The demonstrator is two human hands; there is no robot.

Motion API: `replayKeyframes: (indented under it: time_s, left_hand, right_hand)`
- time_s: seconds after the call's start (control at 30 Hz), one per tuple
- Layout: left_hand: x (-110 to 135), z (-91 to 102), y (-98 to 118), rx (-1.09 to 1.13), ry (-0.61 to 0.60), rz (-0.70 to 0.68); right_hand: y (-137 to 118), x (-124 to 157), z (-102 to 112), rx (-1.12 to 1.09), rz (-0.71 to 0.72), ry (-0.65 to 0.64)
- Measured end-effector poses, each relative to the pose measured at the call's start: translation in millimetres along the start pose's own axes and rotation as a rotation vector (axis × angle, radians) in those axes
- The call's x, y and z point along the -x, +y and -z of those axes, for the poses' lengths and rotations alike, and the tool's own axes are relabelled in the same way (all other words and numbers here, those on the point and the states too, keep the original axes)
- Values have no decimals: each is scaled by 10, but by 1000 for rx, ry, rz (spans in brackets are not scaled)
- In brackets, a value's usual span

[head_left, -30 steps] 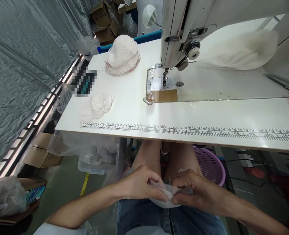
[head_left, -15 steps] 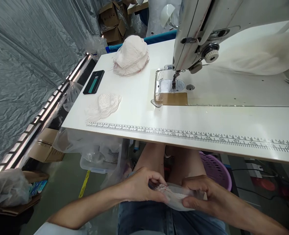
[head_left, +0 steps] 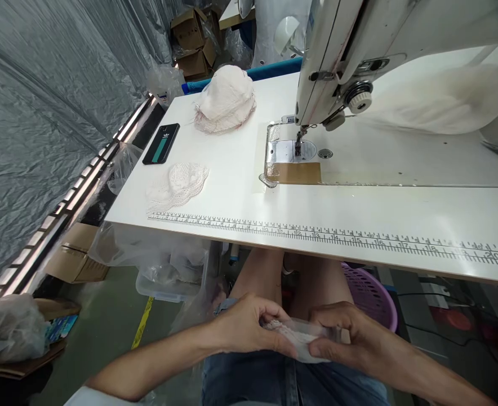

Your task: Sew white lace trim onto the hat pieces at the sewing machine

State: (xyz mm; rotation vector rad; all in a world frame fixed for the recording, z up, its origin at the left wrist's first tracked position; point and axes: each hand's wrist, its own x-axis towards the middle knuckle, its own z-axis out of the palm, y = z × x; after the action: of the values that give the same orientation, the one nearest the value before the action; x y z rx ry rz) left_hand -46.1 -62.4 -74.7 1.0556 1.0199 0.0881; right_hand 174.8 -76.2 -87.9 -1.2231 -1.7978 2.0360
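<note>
Over my lap, below the table edge, both hands grip a small clear plastic bag [head_left: 305, 351] with white lace fabric [head_left: 289, 331] in it. My left hand [head_left: 255, 327] pinches the lace end between thumb and fingers. My right hand [head_left: 342, 332] holds the other end of the bag, thumb on top. Part of the lace is hidden behind my fingers. On the table, a flat piece of cream lace [head_left: 181, 183] lies near the front left, and a stack of cream fabric cups [head_left: 227, 98] sits behind it.
A sewing machine [head_left: 337, 73] stands on the white table [head_left: 227, 169], which has a printed ruler [head_left: 316, 233] along its front edge. A black phone [head_left: 161, 144] lies at the left. Beneath are a clear plastic bin [head_left: 168, 282] and a purple basket [head_left: 369, 293].
My hands have drawn slightly closer together on the bag, the left moving a little right and the right a little left. The view has shifted slightly; things on the table lie as before.
</note>
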Motion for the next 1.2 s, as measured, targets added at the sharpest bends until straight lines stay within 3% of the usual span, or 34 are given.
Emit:
replayKeyframes:
  time_s: [0.3, 0.53, 0.8, 1.2]
  left_hand:
    - [-43, -45, -36, 177, -46, 112]
    - [35, -2, 36, 147, -10, 161]
    - [11, -8, 74, 101, -92, 90]
    - [7, -5, 5, 127, -50, 142]
  right_hand:
    - [-11, 27, -6, -45, 8, -11]
    - [1, 47, -10, -42, -2, -7]
    - [-25, 41, -22, -48, 5, -36]
    - [45, 76, 9, -153, -49, -50]
